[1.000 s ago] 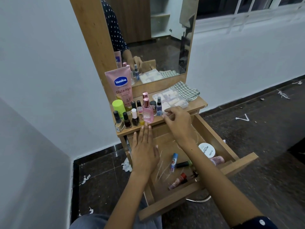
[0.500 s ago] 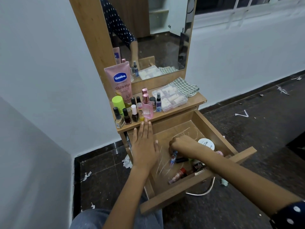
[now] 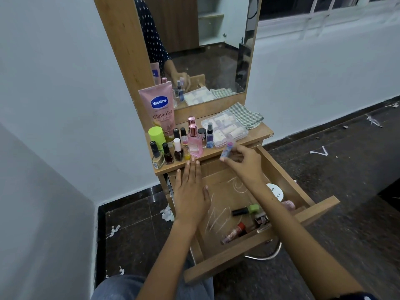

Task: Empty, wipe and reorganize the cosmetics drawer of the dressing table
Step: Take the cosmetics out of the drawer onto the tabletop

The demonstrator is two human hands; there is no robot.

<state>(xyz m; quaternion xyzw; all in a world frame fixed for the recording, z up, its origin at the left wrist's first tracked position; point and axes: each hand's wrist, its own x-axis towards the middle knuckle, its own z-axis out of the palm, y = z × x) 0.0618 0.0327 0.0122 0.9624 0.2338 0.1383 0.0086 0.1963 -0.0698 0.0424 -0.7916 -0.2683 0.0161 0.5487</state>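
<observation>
A: What's moved? The right hand (image 3: pixel 244 162) has come up out of the drawer (image 3: pixel 287 169), grip clamped on a small spray bottle (image 3: pixel 227 149) at the tabletop's (image 3: pixel 255 136) front edge.

B: And the left hand (image 3: pixel 191 191)?

A: Flat, fingers apart, on the drawer's back-left corner. Dark floor (image 3: pixel 346 169), white walls.

- My left hand (image 3: pixel 190 191) is bare, with no ring and no watch, and the nails are short.
- My right hand (image 3: pixel 244 163) is bare too, and the forearm is uncovered.
- My right sleeve (image 3: pixel 357 296) is dark navy with small white dots and shows only at the bottom edge.
- My lap (image 3: pixel 116 287) is covered in blue-grey denim.
</observation>
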